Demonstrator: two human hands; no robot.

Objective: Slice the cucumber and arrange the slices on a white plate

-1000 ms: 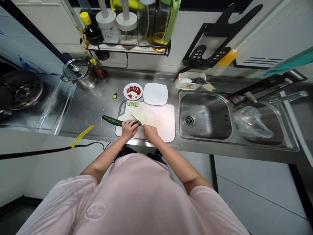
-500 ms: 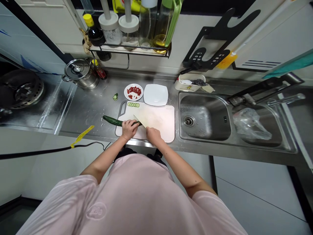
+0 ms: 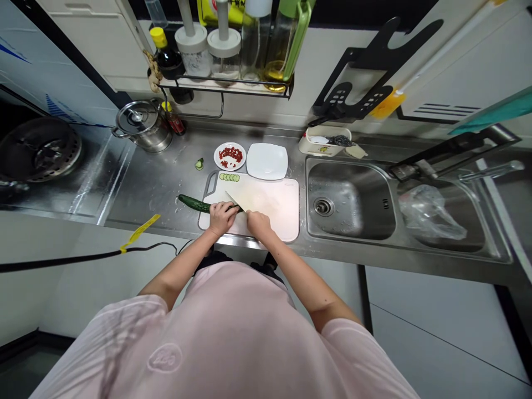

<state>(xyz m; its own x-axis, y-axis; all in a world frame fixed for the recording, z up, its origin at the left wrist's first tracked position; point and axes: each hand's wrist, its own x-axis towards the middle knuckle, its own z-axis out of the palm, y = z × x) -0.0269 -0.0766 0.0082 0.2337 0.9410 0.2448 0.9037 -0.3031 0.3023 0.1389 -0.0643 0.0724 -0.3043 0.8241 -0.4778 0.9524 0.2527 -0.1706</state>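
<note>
My left hand (image 3: 221, 217) is closed over a dark green cucumber (image 3: 193, 203), pressing it on the white cutting board (image 3: 274, 205). The cucumber's left part sticks out past the board's edge. In my right hand (image 3: 258, 224) is a kitchen knife (image 3: 235, 200), its blade slanting up and left just beyond the left fingers, at the cucumber's right end. The knife's handle is hidden in my fist. A short row of cucumber slices (image 3: 229, 177) lies along the board's far left edge. Behind the board stand a small plate of chopped red pieces (image 3: 230, 156) and a white square plate (image 3: 266, 161).
A cucumber end piece (image 3: 199, 164) lies left of the small plate. A lidded steel pot (image 3: 143, 124) stands back left, near a wok (image 3: 39, 149). The steel sink (image 3: 351, 199) adjoins the board's right side. A rack of jars and bottles (image 3: 226, 86) overhangs the back.
The view has shifted slightly. My right hand and the knife have moved a little to the left relative to the board, while the left hand keeps its hold on the cucumber.
</note>
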